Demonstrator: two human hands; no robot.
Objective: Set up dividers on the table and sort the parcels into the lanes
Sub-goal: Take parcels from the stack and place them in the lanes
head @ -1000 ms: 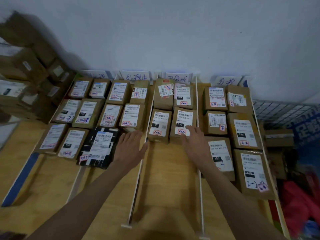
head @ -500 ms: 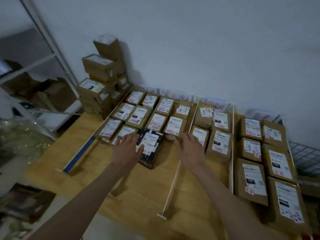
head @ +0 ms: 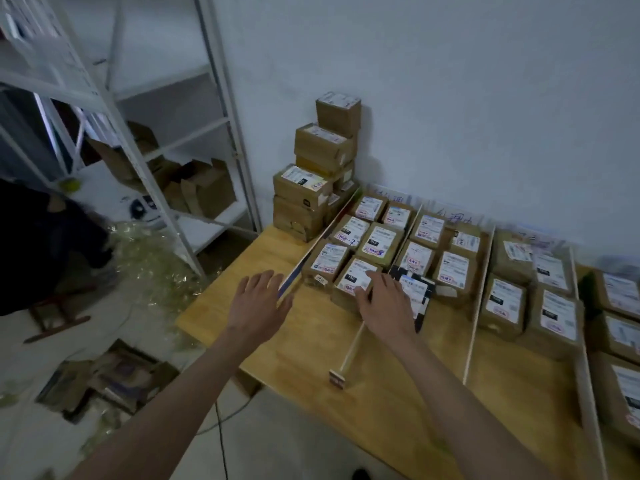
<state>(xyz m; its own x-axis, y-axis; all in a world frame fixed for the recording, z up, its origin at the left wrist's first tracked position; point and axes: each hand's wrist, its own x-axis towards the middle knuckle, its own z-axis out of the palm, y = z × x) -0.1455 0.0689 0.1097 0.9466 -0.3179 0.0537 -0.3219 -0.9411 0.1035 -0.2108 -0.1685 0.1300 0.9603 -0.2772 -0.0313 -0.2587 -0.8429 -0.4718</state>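
My left hand (head: 258,308) is spread flat, fingers splayed, holding nothing; its fingertips reach the near end of the blue-edged divider (head: 313,256), and whether they touch it I cannot tell. My right hand (head: 384,306) is likewise open, palm down, gripping nothing; its fingers rest on the labelled top of the nearest brown parcel (head: 353,282), and the hand partly covers the black parcel (head: 414,292) just right of that one.

Taking the blue-edged divider as landmark: it runs from my left fingertips away toward the wall (head: 450,98), at the left edge of the sorted area on the table (head: 311,344). Immediately right of it lies the first lane, filled with brown parcels in two columns. Further right stands a thin white divider (head: 353,351) with a small block foot at its near end, passing under my right hand. Right again is a second lane of parcels, then another white divider (head: 479,303), then more lanes toward the table's right edge. Paper signs (head: 453,216) stand against the wall at the lanes' far ends; their writing is blurred.

Left of the landmark, at the table's far corner, is a stack of boxes (head: 318,174) against the wall. Beyond the table's left edge stands a metal shelf (head: 221,109) holding open cartons.
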